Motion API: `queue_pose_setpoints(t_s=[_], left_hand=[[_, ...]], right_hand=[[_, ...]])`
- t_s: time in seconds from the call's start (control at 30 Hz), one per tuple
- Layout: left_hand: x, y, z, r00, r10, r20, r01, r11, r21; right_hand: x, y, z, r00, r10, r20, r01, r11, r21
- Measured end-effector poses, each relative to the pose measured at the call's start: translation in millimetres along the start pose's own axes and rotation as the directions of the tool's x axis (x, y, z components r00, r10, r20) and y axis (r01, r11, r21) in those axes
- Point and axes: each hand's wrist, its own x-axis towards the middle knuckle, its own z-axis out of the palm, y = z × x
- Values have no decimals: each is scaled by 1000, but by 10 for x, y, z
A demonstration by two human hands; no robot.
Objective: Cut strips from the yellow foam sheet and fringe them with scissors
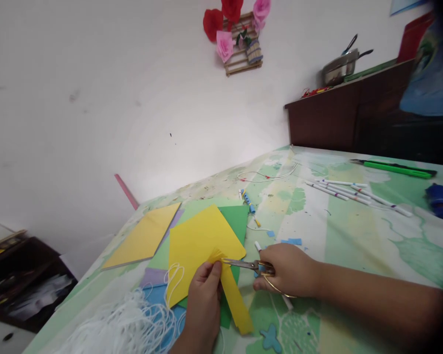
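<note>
My left hand (205,298) pinches a yellow paper strip (237,301) between thumb and fingers. The strip hangs down to the right, and its upper end is cut into a fine fringe. In my right hand (290,268) is a pair of scissors (245,264) with gold-coloured handles, fingers wrapped round them. The blade tips meet the strip's fringed end, close to my left thumb. Under both hands lies a yellow paper sheet (197,241) on top of a green sheet (237,226). A white marker (287,301) is partly hidden beneath my right hand.
A heap of white string (121,324) lies at the front left, by a yellow pad (143,236). Farther right are several white markers (339,191), a green utility knife (396,168) and a blue object (442,200). A blue beaded piece (248,201) lies behind the sheets.
</note>
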Motion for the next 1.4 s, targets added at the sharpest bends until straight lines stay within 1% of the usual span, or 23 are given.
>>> queue_pose_setpoints(t_s=[0.17,0.33,0.43,0.53,0.63,0.8,0.87,1.07,1.17,1.3,1.4], left_hand=[[27,-13,-11,998,61,-14,-60,998,25],[18,-30,-33,991,134,-18,-130,982,140],[10,-23,-38,983,176,-54,-161,963,217],[3,0,-21,975,205,-85,-179,953,244],[-9,17,9,973,209,-96,-180,952,248],[-27,19,32,982,180,-56,-153,934,322],[-22,12,26,982,183,-48,-159,935,316],[22,-25,-9,986,153,-71,-140,977,163],[29,-27,-21,983,171,-64,-158,972,171],[17,2,-19,973,225,-60,-209,958,198],[10,28,-2,970,232,-77,-218,963,156]], right_hand=[[-4,-13,9,1000,14,13,-14,1000,0],[1,-28,11,999,29,34,-29,999,14],[4,-33,-5,998,35,53,-36,999,27],[5,-36,-15,997,42,65,-44,998,41],[7,-39,-11,997,51,65,-54,998,45],[7,-45,-5,996,64,58,-65,997,29],[2,-44,-4,997,64,49,-65,997,32],[-5,-41,6,997,71,21,-72,997,18],[-1,-47,10,996,89,20,-90,996,25],[-1,-54,20,995,97,-1,-97,995,34],[-9,-51,27,995,102,-12,-101,994,27]])
